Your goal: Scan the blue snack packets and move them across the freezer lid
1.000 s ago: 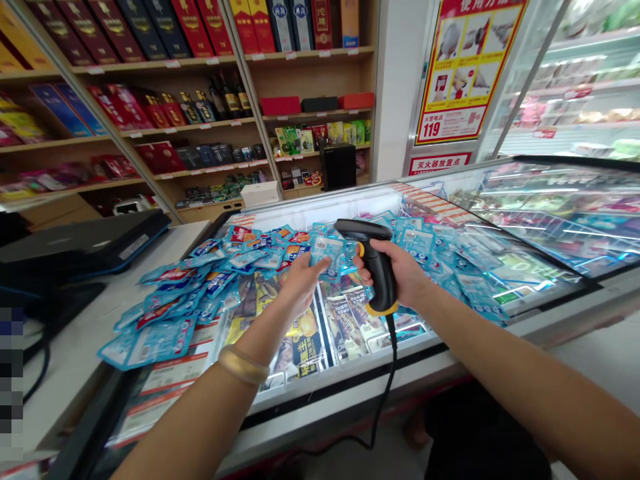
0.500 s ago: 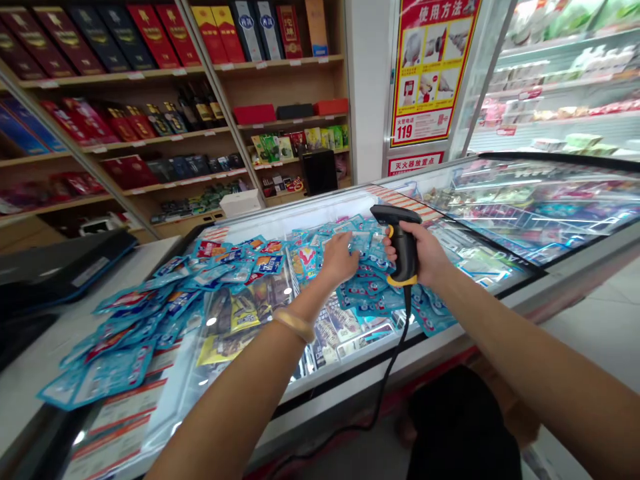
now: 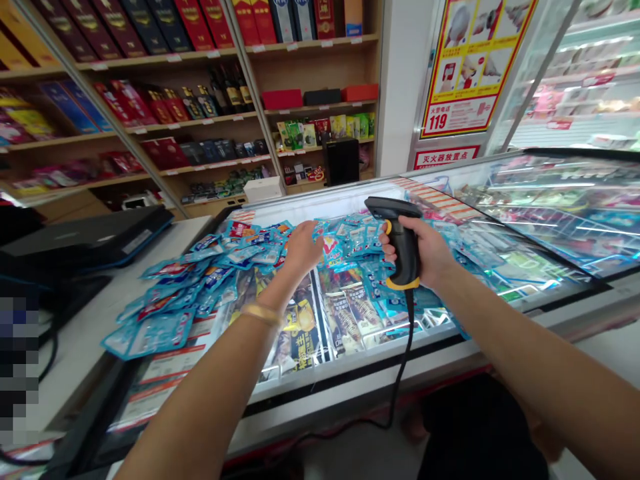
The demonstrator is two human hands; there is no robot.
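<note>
My right hand (image 3: 434,257) grips a black and yellow barcode scanner (image 3: 404,247), its head pointing left and a black cable hanging from its handle. My left hand (image 3: 304,248), with a gold-coloured bangle at the wrist, is over the gap between two groups of packets. Its fingers look stretched and apart, with no packet visible in them. By its fingertips lies a light blue packet with a red mark (image 3: 331,251). Many blue packets (image 3: 357,237) spread under and behind the scanner. To the left, a heap of blue and red packets (image 3: 173,293) overlaps the freezer's edge.
Under the packets is a glass-topped chest freezer (image 3: 280,407) holding wrapped ice creams (image 3: 345,320). A dark flat device (image 3: 90,237) stands on the white counter (image 3: 127,287) at left. Behind are shelves of boxes and bottles (image 3: 227,90). The scanner cable (image 3: 395,400) droops over the front edge.
My left hand has moved left over the packets, away from the scanner. My right hand keeps hold of the scanner. The view has turned to the left, so the shelves appear farther right.
</note>
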